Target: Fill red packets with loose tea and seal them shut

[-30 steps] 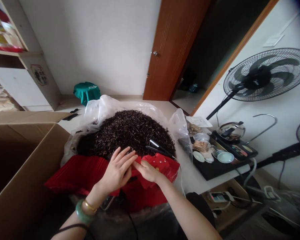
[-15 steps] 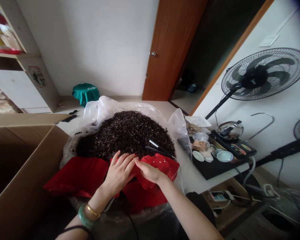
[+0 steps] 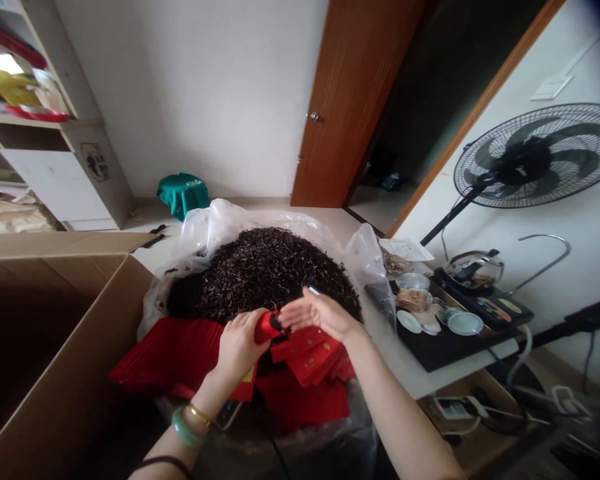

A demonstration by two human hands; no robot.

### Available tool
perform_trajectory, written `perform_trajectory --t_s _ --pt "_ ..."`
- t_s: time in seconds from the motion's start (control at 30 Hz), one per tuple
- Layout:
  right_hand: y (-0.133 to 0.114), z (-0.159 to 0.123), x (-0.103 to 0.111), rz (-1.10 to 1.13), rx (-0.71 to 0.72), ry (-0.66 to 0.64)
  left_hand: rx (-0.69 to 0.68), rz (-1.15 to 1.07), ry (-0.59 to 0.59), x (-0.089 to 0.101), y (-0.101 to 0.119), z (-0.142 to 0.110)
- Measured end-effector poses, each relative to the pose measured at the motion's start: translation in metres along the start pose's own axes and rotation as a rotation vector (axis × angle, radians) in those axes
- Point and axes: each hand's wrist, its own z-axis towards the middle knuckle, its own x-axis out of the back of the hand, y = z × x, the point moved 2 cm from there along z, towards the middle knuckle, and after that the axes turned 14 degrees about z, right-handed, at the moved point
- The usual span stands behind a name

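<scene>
My left hand (image 3: 241, 341) is wrapped round a red packet (image 3: 266, 327), whose dark open mouth faces right. Close to that mouth, my right hand (image 3: 323, 315) is held with its fingers stretched out, apparently with nothing in it. Behind both hands rises a big heap of dark loose tea leaves (image 3: 275, 267) in a clear plastic bag (image 3: 225, 217). A tight row of red packets (image 3: 175, 350) lies left of my left hand. Loose red packets (image 3: 310, 360) overlap beneath my right hand, and more red packets (image 3: 303, 400) lie nearer to me.
A large open cardboard box (image 3: 80, 333) stands at the left. On the right, a side table holds a black mat (image 3: 430, 357), small dishes (image 3: 465, 324) and a glass kettle (image 3: 475, 270). A standing fan (image 3: 530, 160) leans into view. A dark cable (image 3: 280, 457) hangs at the front.
My hands, earlier close together over the packets, have moved apart. My left hand now shows a red packet with its mouth open; my right hand has shifted right and up. The view has turned slightly.
</scene>
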Motion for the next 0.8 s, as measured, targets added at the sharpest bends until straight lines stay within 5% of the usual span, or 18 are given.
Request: perform_trajectory --t_s 0.1,0.3,0.47,0.8 --pt "-0.006 0.036 0.021 -0.481 0.004 0.308 0.103 -0.141 -0.002 0.002 -0.008 0.004" --pt "0.022 0.100 -0.005 -0.802 -0.132 0.338 0.201 -0.304 -0.003 0.006 -0.016 0.006" --pt "0.032 0.106 -0.019 -0.949 -0.123 0.347 0.251 -0.315 0.012 0.012 -0.023 0.010" --pt "0.032 0.106 -0.007 -1.075 -0.039 0.292 0.323 -0.230 0.011 0.011 -0.029 0.014"
